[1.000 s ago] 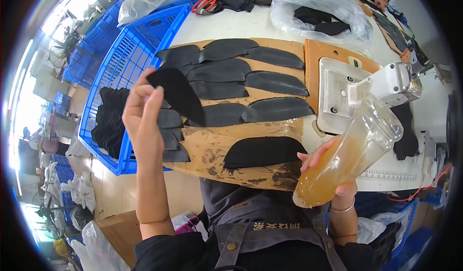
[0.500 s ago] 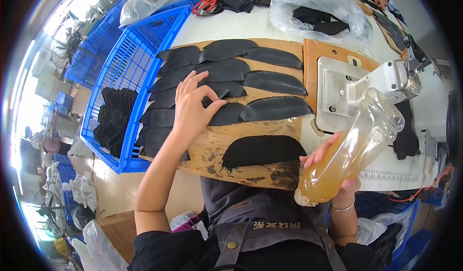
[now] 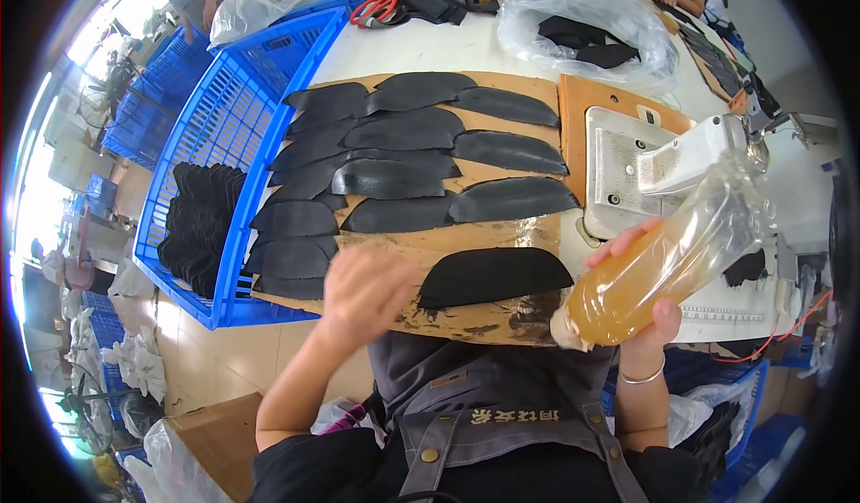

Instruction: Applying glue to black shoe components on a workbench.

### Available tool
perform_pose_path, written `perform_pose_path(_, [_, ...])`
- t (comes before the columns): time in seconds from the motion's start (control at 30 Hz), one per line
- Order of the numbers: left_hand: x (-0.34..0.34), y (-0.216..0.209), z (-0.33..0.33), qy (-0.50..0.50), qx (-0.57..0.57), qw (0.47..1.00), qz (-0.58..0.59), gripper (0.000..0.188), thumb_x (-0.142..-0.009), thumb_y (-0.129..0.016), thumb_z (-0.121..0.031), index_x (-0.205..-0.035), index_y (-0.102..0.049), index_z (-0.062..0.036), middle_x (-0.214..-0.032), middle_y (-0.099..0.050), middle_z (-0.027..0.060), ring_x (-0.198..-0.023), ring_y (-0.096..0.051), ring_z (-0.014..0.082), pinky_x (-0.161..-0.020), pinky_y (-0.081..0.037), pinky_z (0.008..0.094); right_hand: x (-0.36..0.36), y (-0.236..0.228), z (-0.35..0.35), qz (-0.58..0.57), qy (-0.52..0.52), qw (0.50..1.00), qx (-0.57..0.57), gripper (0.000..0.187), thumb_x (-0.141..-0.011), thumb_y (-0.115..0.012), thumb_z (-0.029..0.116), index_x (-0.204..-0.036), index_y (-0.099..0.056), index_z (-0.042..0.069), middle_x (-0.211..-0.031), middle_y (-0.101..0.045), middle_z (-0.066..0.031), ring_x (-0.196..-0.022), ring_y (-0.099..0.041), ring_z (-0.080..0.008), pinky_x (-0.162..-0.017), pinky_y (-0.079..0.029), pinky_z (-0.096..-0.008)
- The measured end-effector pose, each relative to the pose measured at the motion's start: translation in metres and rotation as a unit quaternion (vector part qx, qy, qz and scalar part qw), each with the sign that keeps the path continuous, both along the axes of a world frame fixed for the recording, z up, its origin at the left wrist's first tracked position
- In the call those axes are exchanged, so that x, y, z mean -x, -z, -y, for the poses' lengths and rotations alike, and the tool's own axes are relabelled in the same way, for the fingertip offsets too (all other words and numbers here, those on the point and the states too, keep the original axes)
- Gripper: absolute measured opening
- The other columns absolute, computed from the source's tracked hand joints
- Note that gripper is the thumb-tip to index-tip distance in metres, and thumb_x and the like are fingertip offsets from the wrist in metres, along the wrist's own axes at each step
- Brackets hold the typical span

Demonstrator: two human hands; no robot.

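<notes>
bottle (image 3: pixel 667 270): clear plastic, amber-yellow liquid inside
cut pieces (image 3: pixel 421 158): black, plain, slightly glossy
board (image 3: pixel 502 319): tan-brown, with dark smudges along the near edge
crate (image 3: pixel 224 118): bright blue, open grid pattern
scissors (image 3: pixel 376 8): red handles
machine (image 3: pixel 667 158): off-white
bracelet (image 3: pixel 643 379): silver
apron (image 3: pixel 502 413): grey, with pale lettering

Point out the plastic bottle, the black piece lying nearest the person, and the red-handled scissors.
plastic bottle (image 3: pixel 667 275): head view, middle of its amber-filled body.
black piece (image 3: pixel 493 275): head view, centre of the half-moon shape.
red-handled scissors (image 3: pixel 372 8): head view, on the red handles.
</notes>
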State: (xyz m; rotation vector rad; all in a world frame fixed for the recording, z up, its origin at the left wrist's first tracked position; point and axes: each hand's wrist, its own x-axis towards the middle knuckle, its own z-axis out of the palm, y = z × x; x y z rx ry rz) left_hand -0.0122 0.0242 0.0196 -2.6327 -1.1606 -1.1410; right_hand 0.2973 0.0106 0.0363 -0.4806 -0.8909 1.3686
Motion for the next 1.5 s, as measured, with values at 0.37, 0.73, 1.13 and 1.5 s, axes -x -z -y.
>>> perform_pose_path(0.37, [-0.008,0.028,0.028,-0.012,-0.057,0.996,0.061,0.021,-0.065,-0.075,-0.010,-0.083,-0.066,-0.0057,-0.081,-0.063,0.0047,-0.079,-0.062,0.0206,-0.064,-0.048,0.0302,0.102,-0.041,-0.025,0.429,-0.029,0.880,-0.201,0.051,-0.075,-0.069,0.024,-0.116,-0.048,0.002,-0.108,-0.053,-0.0128,-0.097,-0.053,-0.0208,-0.087,-0.043,-0.0360])
perform_pose_path(0.73, [0.000,0.050,0.037,-0.019,-0.008,0.999,0.046,0.025,-0.055,-0.069,-0.007,-0.080,-0.065,-0.0047,-0.085,-0.064,0.0051,-0.081,-0.062,0.0246,-0.065,-0.048,0.0344,0.131,-0.015,-0.034,0.413,0.074,0.862,-0.285,0.073,-0.060,-0.080,0.019,-0.120,-0.043,0.001,-0.108,-0.056,-0.0142,-0.094,-0.060,-0.0292,-0.080,-0.048,-0.0367])
perform_pose_path(1.13, [-0.008,0.032,0.028,-0.015,-0.031,0.997,0.070,0.019,-0.064,-0.076,-0.009,-0.080,-0.068,-0.0072,-0.082,-0.066,0.0028,-0.079,-0.062,0.0218,-0.065,-0.047,0.0311,0.006,-0.022,0.002,0.542,0.302,0.777,-0.100,0.059,-0.073,-0.068,0.005,-0.125,-0.040,0.000,-0.110,-0.054,-0.0168,-0.102,-0.055,-0.0252,-0.088,-0.047,-0.0366])
perform_pose_path(1.5, [0.008,0.083,0.040,-0.020,0.152,0.970,0.190,0.029,-0.073,-0.068,-0.016,-0.100,-0.063,-0.0058,-0.100,-0.061,0.0122,-0.091,-0.059,0.0299,-0.076,-0.046,0.0386,0.125,-0.008,-0.022,0.382,0.108,0.876,-0.276,0.072,-0.061,-0.080,0.030,-0.117,-0.043,0.004,-0.107,-0.052,-0.0173,-0.097,-0.055,-0.0354,-0.082,-0.046,-0.0390])
